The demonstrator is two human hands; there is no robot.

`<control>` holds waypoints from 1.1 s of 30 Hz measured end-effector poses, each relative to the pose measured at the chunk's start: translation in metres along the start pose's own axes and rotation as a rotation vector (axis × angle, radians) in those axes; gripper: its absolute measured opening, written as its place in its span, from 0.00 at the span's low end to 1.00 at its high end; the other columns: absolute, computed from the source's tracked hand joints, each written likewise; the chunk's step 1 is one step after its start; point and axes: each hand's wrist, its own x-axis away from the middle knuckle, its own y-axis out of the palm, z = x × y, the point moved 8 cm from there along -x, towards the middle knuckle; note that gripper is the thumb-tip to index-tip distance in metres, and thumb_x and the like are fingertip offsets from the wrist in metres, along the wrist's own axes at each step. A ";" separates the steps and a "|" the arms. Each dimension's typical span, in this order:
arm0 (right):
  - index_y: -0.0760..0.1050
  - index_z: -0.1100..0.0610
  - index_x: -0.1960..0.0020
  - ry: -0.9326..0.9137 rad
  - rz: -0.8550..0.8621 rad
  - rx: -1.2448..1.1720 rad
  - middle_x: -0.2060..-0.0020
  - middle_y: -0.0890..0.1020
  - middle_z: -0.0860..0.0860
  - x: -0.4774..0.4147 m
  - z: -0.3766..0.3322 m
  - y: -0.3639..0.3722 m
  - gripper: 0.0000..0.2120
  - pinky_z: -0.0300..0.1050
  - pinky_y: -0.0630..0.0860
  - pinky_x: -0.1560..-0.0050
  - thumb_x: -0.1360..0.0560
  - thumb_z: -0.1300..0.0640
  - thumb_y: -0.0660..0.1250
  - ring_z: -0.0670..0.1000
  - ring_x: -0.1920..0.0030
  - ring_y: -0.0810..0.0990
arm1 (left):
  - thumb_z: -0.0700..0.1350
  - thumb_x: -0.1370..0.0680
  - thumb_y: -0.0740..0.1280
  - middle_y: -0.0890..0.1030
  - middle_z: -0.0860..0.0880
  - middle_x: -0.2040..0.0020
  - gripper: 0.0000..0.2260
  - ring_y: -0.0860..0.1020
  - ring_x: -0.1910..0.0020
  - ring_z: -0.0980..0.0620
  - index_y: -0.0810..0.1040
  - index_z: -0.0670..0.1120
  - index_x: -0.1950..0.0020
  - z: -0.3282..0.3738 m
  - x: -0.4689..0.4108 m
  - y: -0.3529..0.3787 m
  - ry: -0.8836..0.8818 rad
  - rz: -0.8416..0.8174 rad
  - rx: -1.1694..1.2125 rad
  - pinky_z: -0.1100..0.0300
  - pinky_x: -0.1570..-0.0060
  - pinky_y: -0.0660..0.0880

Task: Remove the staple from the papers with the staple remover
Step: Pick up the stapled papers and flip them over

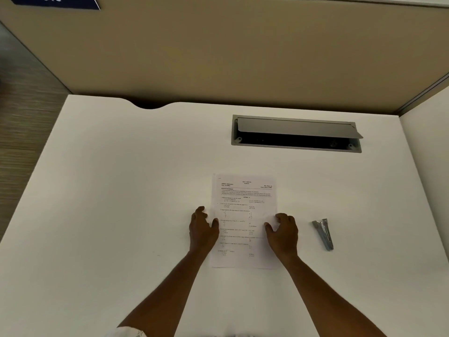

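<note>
Staple remover (324, 233) lies right of your right hand (283, 231), long axis pointing away from you; that hand and left hand (202, 227) rest loose-fingered on papers (244, 210), seemingly gripping nothing.

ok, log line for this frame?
step: before pickup | papers: flat on desk | left hand: rests on left edge | right hand: rests on right edge | staple remover: untouched, right of papers

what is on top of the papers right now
Both hands: the left hand rests on the left edge of the papers, the right hand on the right edge. The print under them is covered. The staple remover lies apart on the desk.
</note>
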 end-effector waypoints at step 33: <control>0.77 0.54 0.40 0.272 -0.187 -0.479 0.47 0.81 0.50 0.013 0.015 0.002 0.20 0.45 0.76 0.44 0.28 0.45 0.74 0.51 0.45 0.79 | 0.44 0.21 0.72 0.83 0.37 0.38 0.18 0.80 0.36 0.36 0.80 0.39 0.34 -0.017 0.033 0.011 -0.467 -0.527 0.908 0.37 0.33 0.74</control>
